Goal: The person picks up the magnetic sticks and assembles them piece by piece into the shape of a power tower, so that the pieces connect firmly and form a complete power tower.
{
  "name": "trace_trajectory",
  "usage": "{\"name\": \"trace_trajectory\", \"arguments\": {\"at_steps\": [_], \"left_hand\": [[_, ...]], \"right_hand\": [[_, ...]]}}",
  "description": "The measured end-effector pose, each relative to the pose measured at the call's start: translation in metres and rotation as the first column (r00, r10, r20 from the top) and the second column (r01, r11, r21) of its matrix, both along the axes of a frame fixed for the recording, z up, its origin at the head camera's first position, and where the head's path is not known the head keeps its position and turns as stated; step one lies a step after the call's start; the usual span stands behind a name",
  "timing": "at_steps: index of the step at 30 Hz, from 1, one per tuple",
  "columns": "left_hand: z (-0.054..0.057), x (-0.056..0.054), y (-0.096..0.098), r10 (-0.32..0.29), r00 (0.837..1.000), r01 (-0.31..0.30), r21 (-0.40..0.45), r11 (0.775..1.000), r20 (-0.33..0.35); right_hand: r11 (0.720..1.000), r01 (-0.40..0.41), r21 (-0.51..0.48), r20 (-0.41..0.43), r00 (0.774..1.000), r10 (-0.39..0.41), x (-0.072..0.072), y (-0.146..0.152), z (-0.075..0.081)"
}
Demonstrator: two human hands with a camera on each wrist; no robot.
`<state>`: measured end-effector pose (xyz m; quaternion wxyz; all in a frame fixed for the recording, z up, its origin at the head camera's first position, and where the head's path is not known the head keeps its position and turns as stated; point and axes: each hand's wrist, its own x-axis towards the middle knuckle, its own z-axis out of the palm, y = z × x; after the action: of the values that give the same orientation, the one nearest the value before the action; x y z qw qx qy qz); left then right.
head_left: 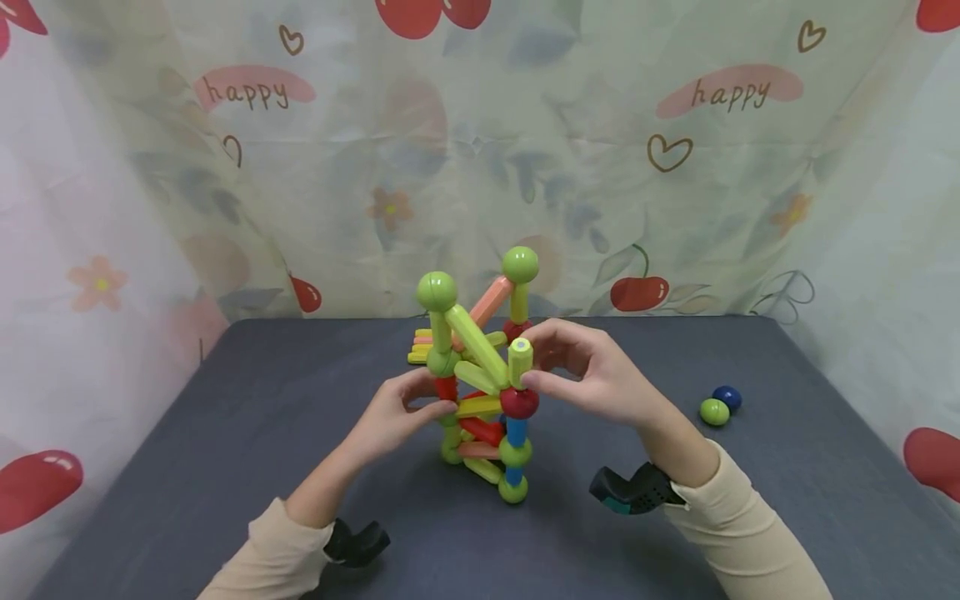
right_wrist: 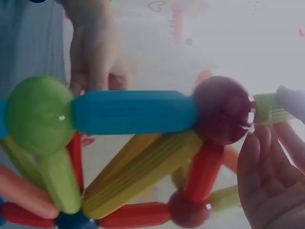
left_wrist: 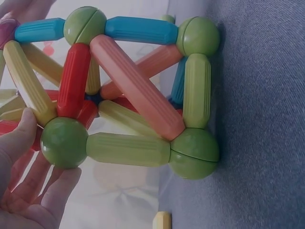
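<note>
A tall tower of coloured magnetic rods and balls (head_left: 477, 343) stands on the dark table, two green balls at its top. My right hand (head_left: 603, 375) pinches a light green rod (head_left: 521, 364) upright on a dark red ball (head_left: 519, 403) at the tower's near right corner; in the right wrist view that rod's end touches the dark red ball (right_wrist: 221, 109). My left hand (head_left: 393, 421) grips the tower's left side by a red rod (head_left: 447, 388). In the left wrist view its thumb lies on a yellow rod (left_wrist: 31, 83), fingers beside a green ball (left_wrist: 64, 143).
A green ball (head_left: 714, 412) and a dark blue ball (head_left: 727, 397) lie together on the table's right side. Several loose yellow and pink rods (head_left: 418, 346) lie behind the tower. A printed curtain (head_left: 480, 167) hangs behind the table (head_left: 285, 400).
</note>
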<state>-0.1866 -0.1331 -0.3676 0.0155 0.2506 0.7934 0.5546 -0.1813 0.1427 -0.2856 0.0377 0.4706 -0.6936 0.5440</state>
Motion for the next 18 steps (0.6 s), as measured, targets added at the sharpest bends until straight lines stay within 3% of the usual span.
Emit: {"name": "trace_trajectory", "arguments": {"at_steps": [11,15,18], "left_hand": [[0.002,0.000,0.003,0.023,1.000,-0.022,-0.025,0.999,0.004],[0.002,0.000,0.003,0.024,1.000,-0.024,-0.026,0.999,0.011],[0.002,0.000,0.004,0.016,1.000,-0.016,-0.019,1.000,0.019]], "right_hand": [[0.995,0.089,0.037,0.026,0.996,-0.090,0.004,0.006,-0.010],[0.987,0.144,0.069,-0.013,0.990,-0.143,0.005,0.013,-0.010],[0.966,0.245,0.087,-0.072,0.968,-0.239,0.003,0.032,-0.011]]}}
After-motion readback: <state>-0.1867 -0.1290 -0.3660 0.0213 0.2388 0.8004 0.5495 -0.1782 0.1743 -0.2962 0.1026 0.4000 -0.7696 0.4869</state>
